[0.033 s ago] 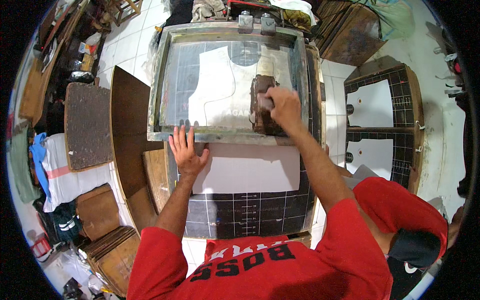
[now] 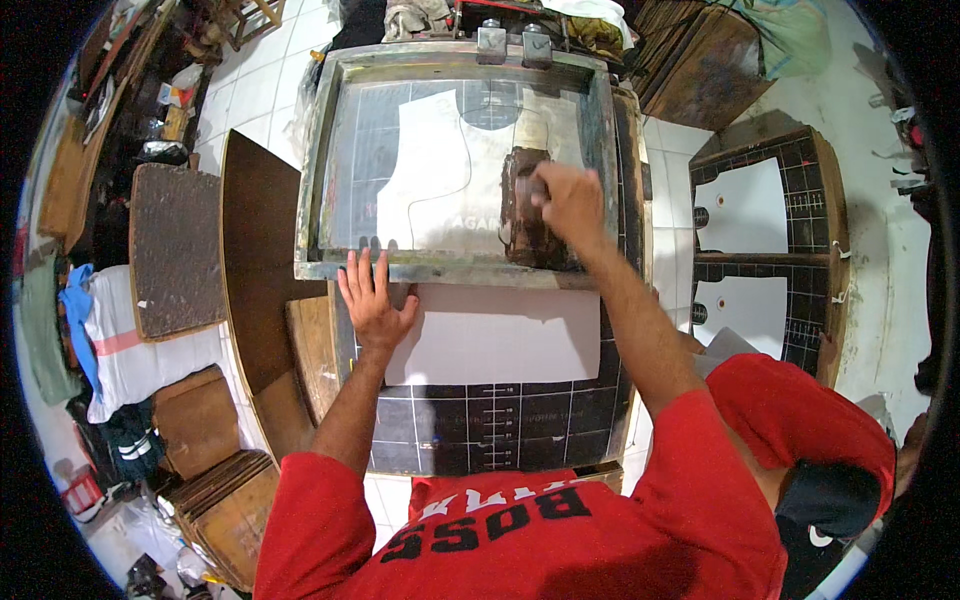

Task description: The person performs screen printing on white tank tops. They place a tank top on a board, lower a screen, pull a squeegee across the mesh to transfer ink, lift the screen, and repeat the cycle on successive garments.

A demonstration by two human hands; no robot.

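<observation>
A screen-printing frame (image 2: 312,170) with a see-through mesh lies over a white cut garment panel (image 2: 425,150) on the dark gridded board (image 2: 470,420). My left hand (image 2: 375,305) rests open on the near rail, fingers spread. Over the right part of the mesh, my right hand (image 2: 572,205) is closed round a small squeegee (image 2: 530,188), blurred and mostly covered by the fingers. Dark brown ink (image 2: 530,242) lies in an upright strip beneath it. The lower part of the white panel (image 2: 500,330) sticks out below the frame.
Two metal hinge clamps (image 2: 491,45) hold the frame's far edge. At the right, another gridded board (image 2: 810,200) carries white panels. A co-worker's red sleeve (image 2: 810,410) is close to my right elbow. Brown boards (image 2: 255,250) lean at the left, beside a white sack (image 2: 150,345).
My right hand has shifted very slightly up and to the right over the ink strip. My left hand stays on the near rail.
</observation>
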